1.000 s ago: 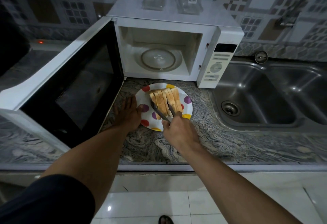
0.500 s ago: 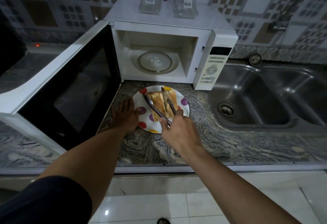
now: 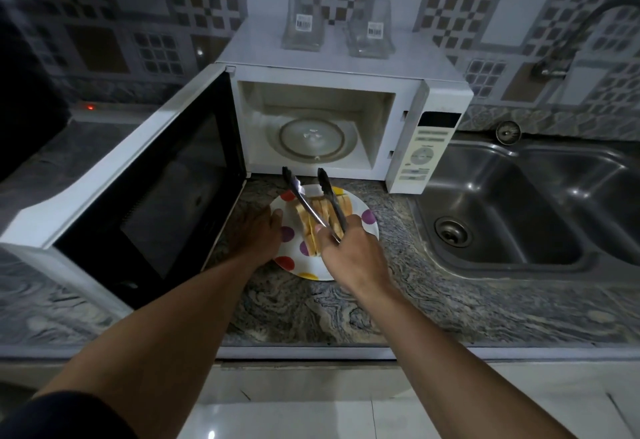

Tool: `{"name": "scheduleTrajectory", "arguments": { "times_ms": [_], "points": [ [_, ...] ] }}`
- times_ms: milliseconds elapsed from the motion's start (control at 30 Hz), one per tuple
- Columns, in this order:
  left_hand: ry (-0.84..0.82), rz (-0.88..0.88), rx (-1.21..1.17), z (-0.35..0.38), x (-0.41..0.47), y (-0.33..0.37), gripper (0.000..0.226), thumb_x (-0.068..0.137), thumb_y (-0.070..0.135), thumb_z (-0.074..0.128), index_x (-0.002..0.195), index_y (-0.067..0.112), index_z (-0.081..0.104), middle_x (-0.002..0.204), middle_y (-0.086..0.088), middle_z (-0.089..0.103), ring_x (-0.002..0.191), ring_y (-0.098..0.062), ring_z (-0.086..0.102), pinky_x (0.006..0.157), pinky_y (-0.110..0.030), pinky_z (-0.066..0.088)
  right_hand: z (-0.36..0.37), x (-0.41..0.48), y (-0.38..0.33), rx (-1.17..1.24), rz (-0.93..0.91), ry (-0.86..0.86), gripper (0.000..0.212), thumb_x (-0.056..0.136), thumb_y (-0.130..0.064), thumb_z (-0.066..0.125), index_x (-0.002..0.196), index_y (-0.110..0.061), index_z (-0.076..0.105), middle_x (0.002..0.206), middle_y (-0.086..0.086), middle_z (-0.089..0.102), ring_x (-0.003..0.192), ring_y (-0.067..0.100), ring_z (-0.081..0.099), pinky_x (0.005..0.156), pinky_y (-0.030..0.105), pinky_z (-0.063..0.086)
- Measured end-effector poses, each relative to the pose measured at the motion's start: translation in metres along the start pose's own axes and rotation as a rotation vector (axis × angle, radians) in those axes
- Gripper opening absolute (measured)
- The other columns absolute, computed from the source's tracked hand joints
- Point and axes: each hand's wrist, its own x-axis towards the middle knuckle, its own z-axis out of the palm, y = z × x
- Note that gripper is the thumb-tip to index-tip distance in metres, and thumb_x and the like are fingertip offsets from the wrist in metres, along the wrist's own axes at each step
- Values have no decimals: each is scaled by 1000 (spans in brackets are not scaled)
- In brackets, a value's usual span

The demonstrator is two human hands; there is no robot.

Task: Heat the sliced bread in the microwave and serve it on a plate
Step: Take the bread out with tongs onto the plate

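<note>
Several slices of bread lie in a row on a white plate with coloured dots, on the stone counter in front of the microwave. My right hand grips metal tongs; their arms are spread and lifted above the bread, tips pointing at the oven opening. My left hand lies flat on the counter, fingers touching the plate's left rim. The microwave door hangs wide open to the left. Inside, the glass turntable holds nothing.
A steel double sink lies right of the microwave, with a tap above it. Two clear glass containers stand on the microwave's top. The counter's front edge runs below my forearms.
The tongs have opened and lifted off the bread, their tips now reaching past the plate's far rim. The left hand stays at the plate. The camera has moved closer.
</note>
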Motion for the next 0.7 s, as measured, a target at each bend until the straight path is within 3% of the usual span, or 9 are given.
{"name": "scheduleTrajectory", "arguments": {
  "times_ms": [100,200,233,300,400,467,533,633,700],
  "points": [
    [141,-8,-160,-17,-13,18,51,106,41,22,108,11,64,117,-14,64,97,-23,53,88,-31,39,4,8,-7,124,10,-45,42,94,-61,46,116,-27,49,92,-3,64,82,24,62,71,37,51],
    [209,36,-582,-36,-26,42,39,107,29,33,99,8,63,96,-3,63,89,-16,52,73,-13,39,7,19,-10,321,32,-92,30,94,-58,52,110,-34,58,97,-8,66,90,20,61,77,36,47],
    [193,85,-725,-41,-28,49,42,107,29,35,95,4,66,92,-1,66,87,-19,57,72,-13,42,10,23,-11,394,43,-110,28,93,-59,54,105,-35,60,96,-9,67,91,19,63,79,37,49],
    [129,140,-834,-47,-26,56,57,102,47,39,91,3,72,87,-6,74,88,-24,68,79,-32,52,13,30,-13,513,52,-155,27,90,-61,57,97,-36,63,88,-12,67,87,18,65,74,36,51],
    [-3,107,-859,-57,-20,62,67,84,74,49,94,13,75,89,-5,76,90,-25,72,90,-46,55,10,36,-15,613,39,-241,28,92,-55,58,108,-34,65,79,-15,61,74,12,60,58,27,42],
    [-52,121,-918,-62,-16,69,47,82,61,64,98,18,75,91,-5,77,91,-24,73,92,-49,55,5,39,-14,667,33,-290,26,95,-48,57,112,-29,64,76,-10,58,65,11,55,50,26,40],
    [-79,107,-1009,-68,-14,79,33,83,44,72,98,15,75,89,-12,75,87,-29,73,90,-47,57,-3,43,-13,668,5,-308,19,96,-45,57,104,-31,65,78,-2,61,64,13,58,51,29,43],
    [-144,59,-1096,-82,-18,94,20,86,28,76,87,8,72,78,-13,65,73,-26,65,74,-37,55,-18,49,-17,674,-40,-346,19,97,-44,57,104,-31,68,97,4,72,86,18,68,72,37,53],
    [-152,72,-1109,-89,-18,101,16,83,26,78,84,11,74,75,-11,63,70,-25,64,75,-39,52,-30,52,-19,653,-93,-360,18,101,-34,56,107,-24,70,102,2,74,95,15,69,77,29,53]
  ]
}}
